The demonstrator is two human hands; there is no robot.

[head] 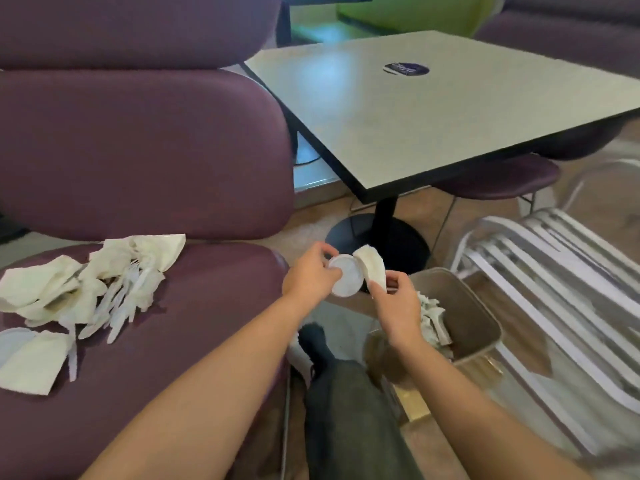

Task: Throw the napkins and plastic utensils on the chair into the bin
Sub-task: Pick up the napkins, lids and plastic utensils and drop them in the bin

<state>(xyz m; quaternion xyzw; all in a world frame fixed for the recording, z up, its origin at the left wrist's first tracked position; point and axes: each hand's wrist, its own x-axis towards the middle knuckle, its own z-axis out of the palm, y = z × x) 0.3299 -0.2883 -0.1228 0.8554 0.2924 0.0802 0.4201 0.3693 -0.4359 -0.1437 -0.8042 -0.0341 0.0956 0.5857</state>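
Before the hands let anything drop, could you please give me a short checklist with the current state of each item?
1. Left hand grips the white round lid: ok.
2. Right hand pinches the napkin: ok.
3. Bin mouth open, with room: ok.
4. Lid and napkin fully over the bin: not ok, they sit at its near-left edge.
5. Chair seat cleared: not ok, napkin and fork pile remains.
6. Whether anything is stuck to the lid: cannot tell.

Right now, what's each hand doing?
Left hand: grips a round white plastic lid by its edge.
Right hand: pinches a folded napkin, close to the bin.
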